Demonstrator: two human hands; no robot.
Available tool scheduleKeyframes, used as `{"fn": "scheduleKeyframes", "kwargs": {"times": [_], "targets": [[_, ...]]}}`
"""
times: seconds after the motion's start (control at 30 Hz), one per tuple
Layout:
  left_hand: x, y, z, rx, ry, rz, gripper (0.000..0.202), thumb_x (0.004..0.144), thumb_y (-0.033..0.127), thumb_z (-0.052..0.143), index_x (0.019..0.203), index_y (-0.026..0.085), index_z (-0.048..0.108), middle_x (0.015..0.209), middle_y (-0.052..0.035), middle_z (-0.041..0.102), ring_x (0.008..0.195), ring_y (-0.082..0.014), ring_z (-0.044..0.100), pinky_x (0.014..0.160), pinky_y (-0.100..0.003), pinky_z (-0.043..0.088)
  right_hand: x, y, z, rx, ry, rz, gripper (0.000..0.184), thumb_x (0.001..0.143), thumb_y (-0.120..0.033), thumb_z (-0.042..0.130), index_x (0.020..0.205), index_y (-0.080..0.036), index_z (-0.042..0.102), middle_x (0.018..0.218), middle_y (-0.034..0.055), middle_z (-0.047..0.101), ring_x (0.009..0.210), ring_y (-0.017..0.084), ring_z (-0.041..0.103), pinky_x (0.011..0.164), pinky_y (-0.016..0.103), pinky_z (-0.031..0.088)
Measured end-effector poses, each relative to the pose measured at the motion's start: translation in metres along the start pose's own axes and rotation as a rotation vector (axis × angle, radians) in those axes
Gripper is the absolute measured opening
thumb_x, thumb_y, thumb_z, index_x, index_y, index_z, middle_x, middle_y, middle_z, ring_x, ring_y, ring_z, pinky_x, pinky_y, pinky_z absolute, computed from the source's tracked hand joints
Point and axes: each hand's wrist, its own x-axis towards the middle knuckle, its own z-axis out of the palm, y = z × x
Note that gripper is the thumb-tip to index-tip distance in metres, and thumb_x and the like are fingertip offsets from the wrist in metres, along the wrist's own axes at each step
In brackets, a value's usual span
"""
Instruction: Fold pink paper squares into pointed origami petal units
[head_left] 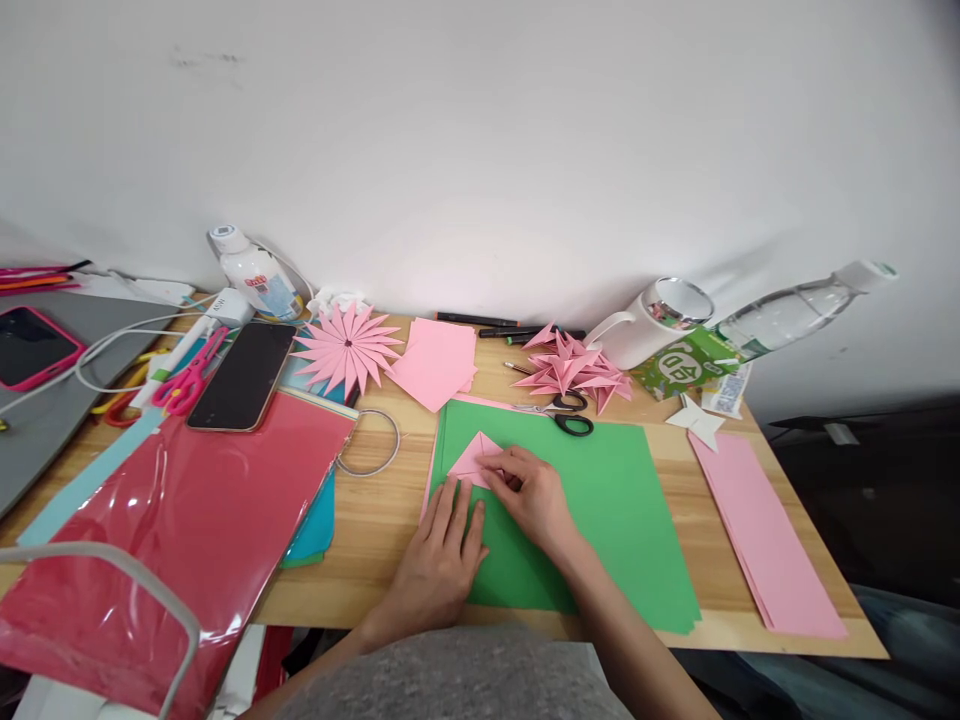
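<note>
Pink paper (468,466), one corner toward the wall (480,150), long axis unclear

Left fingers (459,515) spread flat; right fingers (511,464) pinched.

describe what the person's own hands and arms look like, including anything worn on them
The left hand and right hand are both ungloved, with no ring, watch or bracelet visible. The forearms that show are bare, with no sleeve over them. At the bottom edge, a gray top covers the body.
</note>
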Motion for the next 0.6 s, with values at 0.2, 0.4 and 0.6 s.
{"fn": "scheduleKeyframes", "kwargs": {"times": [0.2, 0.4, 0.6], "targets": [[0.0014, -0.0003, -0.0019, 0.003, -0.007, -0.007, 0.041, 0.091, 0.034, 0.043, 0.121, 0.008, 0.054, 0.129, -0.0207, 0.052, 0.124, -0.0339, 0.045, 0.102, -0.045, 0.035, 0.0009, -0.0003, 0.0000, -0.012, 0.003, -0.002, 0.019, 0.081, -0.022, 0.056, 0.090, -0.020, 0.073, 0.068, 0.0023, 0.061, 0.056, 0.011, 0.053, 0.053, 0.022, 0.042], [0.0032, -0.0013, -0.0021, -0.007, 0.000, -0.014, 0.039, 0.090, 0.035, 0.044, 0.118, 0.010, 0.055, 0.127, -0.0195, 0.055, 0.122, -0.0336, 0.047, 0.100, -0.044, 0.037, 0.0014, -0.0007, 0.0001, -0.002, 0.003, -0.003, 0.019, 0.081, -0.021, 0.056, 0.089, -0.020, 0.073, 0.067, 0.0021, 0.061, 0.055, 0.011, 0.052, 0.052, 0.022, 0.042], [0.0053, -0.0026, -0.0030, -0.016, -0.003, -0.010, 0.039, 0.090, 0.037, 0.045, 0.115, 0.010, 0.057, 0.124, -0.0196, 0.057, 0.119, -0.0346, 0.050, 0.099, -0.048, 0.036, 0.0015, -0.0018, -0.0002, 0.013, 0.010, 0.004, 0.019, 0.080, -0.020, 0.057, 0.089, -0.020, 0.073, 0.068, 0.0023, 0.062, 0.055, 0.011, 0.052, 0.052, 0.022, 0.042]]}}
